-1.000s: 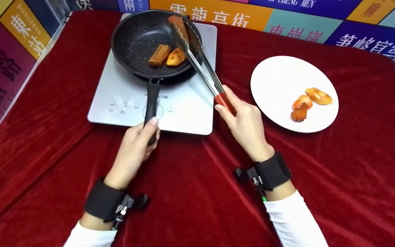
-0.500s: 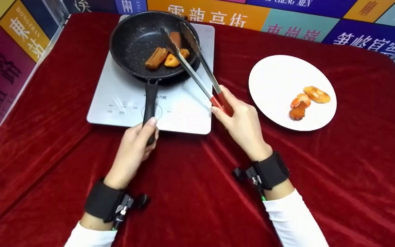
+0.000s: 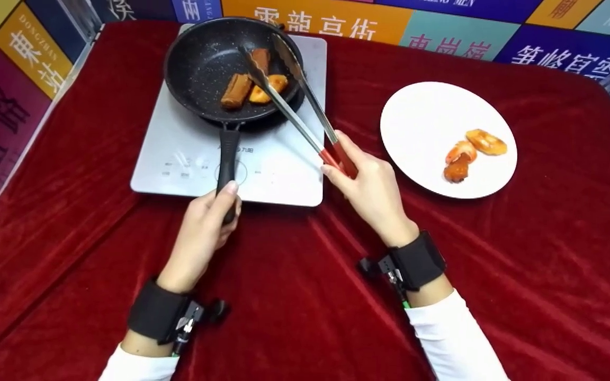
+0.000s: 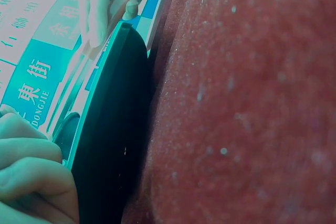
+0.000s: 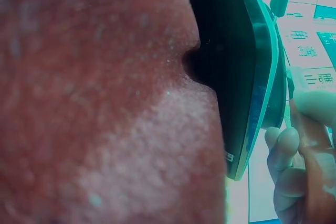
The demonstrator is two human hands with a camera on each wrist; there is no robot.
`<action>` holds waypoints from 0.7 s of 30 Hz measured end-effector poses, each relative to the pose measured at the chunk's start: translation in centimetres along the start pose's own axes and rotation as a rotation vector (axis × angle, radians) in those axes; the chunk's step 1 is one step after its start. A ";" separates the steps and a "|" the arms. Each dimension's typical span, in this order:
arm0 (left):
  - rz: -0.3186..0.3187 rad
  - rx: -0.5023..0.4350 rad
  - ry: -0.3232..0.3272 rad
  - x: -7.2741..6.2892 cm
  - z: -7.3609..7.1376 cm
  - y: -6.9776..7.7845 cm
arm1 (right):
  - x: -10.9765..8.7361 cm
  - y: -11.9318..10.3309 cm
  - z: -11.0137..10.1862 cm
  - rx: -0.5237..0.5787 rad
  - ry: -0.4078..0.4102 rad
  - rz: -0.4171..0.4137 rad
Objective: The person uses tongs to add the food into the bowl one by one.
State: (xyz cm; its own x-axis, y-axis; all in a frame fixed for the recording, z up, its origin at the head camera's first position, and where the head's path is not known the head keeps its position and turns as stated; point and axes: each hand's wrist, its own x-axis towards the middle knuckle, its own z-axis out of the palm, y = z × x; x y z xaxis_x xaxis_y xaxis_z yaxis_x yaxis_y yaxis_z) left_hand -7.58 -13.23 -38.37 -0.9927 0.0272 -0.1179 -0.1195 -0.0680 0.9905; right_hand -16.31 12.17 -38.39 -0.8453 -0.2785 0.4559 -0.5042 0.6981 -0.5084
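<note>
My left hand [image 3: 207, 225] grips the black handle [image 3: 228, 153] of a speckled black frying pan [image 3: 194, 74]. In the left wrist view its curled fingers [image 4: 37, 166] show at the lower left. My right hand [image 3: 371, 188] holds metal tongs [image 3: 305, 132] by their red grips, and the tongs' two arms stand spread apart over the pan. Inside the pan lie a ridged brown food piece [image 3: 236, 91], a yellow-orange piece [image 3: 260, 96] and a reddish-brown piece [image 3: 261, 60]. One tong arm crosses in front of these pieces; the other reaches toward the pan's right wall.
Beneath the pan is a white induction cooker [image 3: 289, 182] on a red velvet cloth [image 3: 284, 296]. To the right stands a white plate [image 3: 416, 121] carrying an orange-yellow slice [image 3: 486, 142], a reddish piece [image 3: 461, 151] and a brown chunk [image 3: 456, 170]. Printed panels [image 3: 442, 39] border the table's back.
The tongs have come down from the pan's far right side and spread apart, letting go of the reddish-brown piece, which now lies in the pan. The left hand keeps its grip.
</note>
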 end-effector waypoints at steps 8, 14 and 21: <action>-0.017 -0.014 0.013 -0.2 0.2 0.1 | -0.3 -0.5 -0.8 0.097 -0.107 0.100; -0.017 0.001 0.013 0.1 0.1 -0.3 | -0.5 -1.1 -1.2 0.098 -0.116 0.093; -0.015 0.002 -0.003 -0.2 0.1 0.2 | -1.0 -1.4 -2.0 0.043 -0.082 0.053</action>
State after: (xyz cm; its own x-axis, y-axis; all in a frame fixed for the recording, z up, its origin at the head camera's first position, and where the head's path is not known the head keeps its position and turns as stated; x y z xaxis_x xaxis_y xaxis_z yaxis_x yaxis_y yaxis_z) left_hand -7.37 -13.15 -38.14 -0.9907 0.0314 -0.1324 -0.1343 -0.0659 0.9887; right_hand -14.42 12.81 -36.65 -0.8819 -0.2957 0.3671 -0.4636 0.6850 -0.5620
